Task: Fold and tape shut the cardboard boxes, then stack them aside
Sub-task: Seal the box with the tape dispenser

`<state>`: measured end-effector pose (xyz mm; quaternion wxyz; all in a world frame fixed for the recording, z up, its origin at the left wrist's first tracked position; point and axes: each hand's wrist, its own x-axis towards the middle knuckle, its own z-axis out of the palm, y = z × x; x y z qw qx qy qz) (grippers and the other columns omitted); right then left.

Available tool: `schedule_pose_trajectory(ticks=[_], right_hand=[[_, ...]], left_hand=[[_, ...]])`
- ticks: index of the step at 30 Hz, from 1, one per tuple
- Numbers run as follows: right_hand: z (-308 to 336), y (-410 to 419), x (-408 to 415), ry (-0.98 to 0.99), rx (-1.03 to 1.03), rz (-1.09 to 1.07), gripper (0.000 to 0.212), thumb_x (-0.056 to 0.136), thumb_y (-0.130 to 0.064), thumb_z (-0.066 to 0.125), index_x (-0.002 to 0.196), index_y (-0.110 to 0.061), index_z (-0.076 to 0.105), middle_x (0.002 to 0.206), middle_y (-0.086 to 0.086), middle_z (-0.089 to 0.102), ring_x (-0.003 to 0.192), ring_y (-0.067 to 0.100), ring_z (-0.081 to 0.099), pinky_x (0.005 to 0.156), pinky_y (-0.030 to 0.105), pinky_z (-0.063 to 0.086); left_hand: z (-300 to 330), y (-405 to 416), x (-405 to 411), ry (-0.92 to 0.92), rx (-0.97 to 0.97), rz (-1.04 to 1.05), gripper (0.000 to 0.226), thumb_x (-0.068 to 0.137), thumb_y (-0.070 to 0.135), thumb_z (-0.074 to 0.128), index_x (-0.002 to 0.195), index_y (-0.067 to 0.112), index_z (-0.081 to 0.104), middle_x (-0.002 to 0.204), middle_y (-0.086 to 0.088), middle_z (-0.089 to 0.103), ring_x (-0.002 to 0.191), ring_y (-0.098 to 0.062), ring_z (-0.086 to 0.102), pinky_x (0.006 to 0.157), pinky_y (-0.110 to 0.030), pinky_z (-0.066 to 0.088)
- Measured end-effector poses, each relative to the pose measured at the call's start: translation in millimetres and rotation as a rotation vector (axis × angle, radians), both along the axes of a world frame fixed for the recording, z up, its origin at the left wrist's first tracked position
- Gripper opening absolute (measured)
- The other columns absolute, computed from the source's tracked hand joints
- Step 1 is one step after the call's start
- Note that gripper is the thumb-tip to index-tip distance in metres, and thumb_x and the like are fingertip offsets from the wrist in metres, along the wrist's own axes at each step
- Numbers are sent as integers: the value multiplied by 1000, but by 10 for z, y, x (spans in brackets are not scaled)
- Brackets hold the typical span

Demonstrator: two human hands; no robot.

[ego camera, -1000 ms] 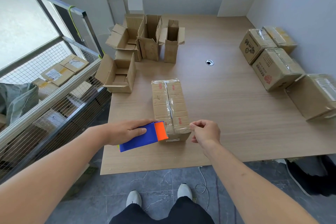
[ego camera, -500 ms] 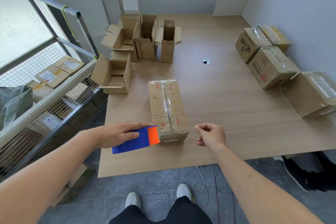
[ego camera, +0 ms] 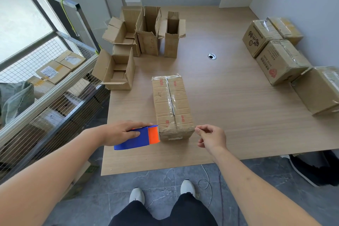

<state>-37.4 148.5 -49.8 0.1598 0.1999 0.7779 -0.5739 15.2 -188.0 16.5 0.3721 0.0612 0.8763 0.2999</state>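
A long closed cardboard box (ego camera: pixel 172 104) lies on the wooden table (ego camera: pixel 229 106), with clear tape along its top seam. My left hand (ego camera: pixel 119 132) grips a blue and orange tape dispenser (ego camera: pixel 139 138), whose orange end sits against the box's near left corner. My right hand (ego camera: pixel 212 136) has its fingers curled, with thumb and forefinger pinched together at the box's near right corner. They seem to pinch the end of the clear tape, which is hard to make out.
Several open empty boxes (ego camera: pixel 117 71) stand at the table's back left. Several taped boxes (ego camera: pixel 280 62) lie along the right wall. A cable hole (ego camera: pixel 212 56) sits mid-table. A wire rack (ego camera: pixel 55 93) holding parcels runs along the left. My feet are at the table's near edge.
My right hand drew back from the box's near right corner, then returned to it. My left hand and the dispenser shifted slightly left, then back against the near left corner.
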Motion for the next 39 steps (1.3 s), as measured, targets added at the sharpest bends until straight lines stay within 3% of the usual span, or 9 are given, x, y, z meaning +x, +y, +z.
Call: schedule_pose_trajectory(ticks=[5, 8, 10, 13, 15, 17, 25, 30, 39], right_hand=[[-35, 51, -22, 2, -54, 137, 8, 95, -15, 73, 102, -20, 75, 104, 9, 73, 70, 20, 67, 63, 36, 62], [-87, 101, -57, -55, -50, 326, 45, 102, -29, 62, 140, -49, 47, 121, -11, 63, 94, 24, 70, 74, 36, 62], [-161, 121, -76, 47, -3, 455, 51, 106, -30, 54, 145, -58, 37, 135, -16, 58, 113, 18, 64, 93, 39, 56], [-268, 122, -109, 417, 345, 701, 59, 103, -52, 45, 158, -49, 23, 168, -13, 23, 152, 9, 27, 124, 38, 26], [-273, -6, -139, 583, 607, 872, 79, 99, -68, 40, 163, -41, 3, 171, -11, -7, 158, 13, 1, 124, 36, 12], [-271, -212, -177, 763, 777, 980, 86, 97, -72, 40, 163, -37, -2, 171, -2, -17, 158, 19, -8, 127, 41, 7], [-666, -435, -301, 1292, 899, 884, 62, 103, -62, 46, 156, -30, 42, 162, 11, 38, 148, 31, 39, 117, 53, 37], [-643, -479, -282, 1239, 832, 830, 60, 99, -63, 49, 152, -35, 47, 161, 5, 41, 147, 27, 41, 118, 52, 35], [-568, -450, -294, 1124, 860, 918, 61, 99, -66, 45, 153, -39, 44, 163, 1, 37, 149, 24, 38, 121, 50, 30]], left_hand=[[-68, 43, -35, -1, -31, 7, 50, 110, 35, 37, 146, 68, 26, 140, 13, 47, 123, -10, 45, 103, -35, 35], [-62, 49, -84, -1, -38, 11, 50, 110, 34, 38, 145, 69, 27, 136, 14, 47, 119, -8, 46, 101, -34, 35], [-67, 35, -116, 0, -44, 8, 51, 110, 35, 37, 144, 71, 25, 136, 14, 47, 119, -9, 46, 103, -35, 36], [-62, 36, -148, -6, -56, -9, 51, 110, 36, 37, 144, 71, 25, 134, 14, 48, 117, -9, 47, 100, -34, 37], [-64, 34, -158, -5, -60, -11, 51, 110, 35, 37, 144, 72, 25, 131, 13, 50, 116, -9, 48, 102, -35, 38], [-76, 25, -169, -3, -64, -13, 52, 110, 35, 37, 143, 72, 25, 129, 12, 51, 115, -9, 49, 103, -36, 38], [-195, -34, -146, -56, 16, 68, 52, 110, 30, 42, 142, 71, 32, 129, 28, 50, 119, 8, 44, 104, -29, 36], [-237, -158, 7, -69, 103, 97, 53, 110, 28, 45, 146, 66, 33, 147, 27, 46, 138, -2, 40, 119, -43, 30], [-176, -240, 181, -63, 246, 106, 52, 109, 27, 47, 148, 60, 36, 149, 28, 45, 140, -1, 39, 120, -43, 30]])
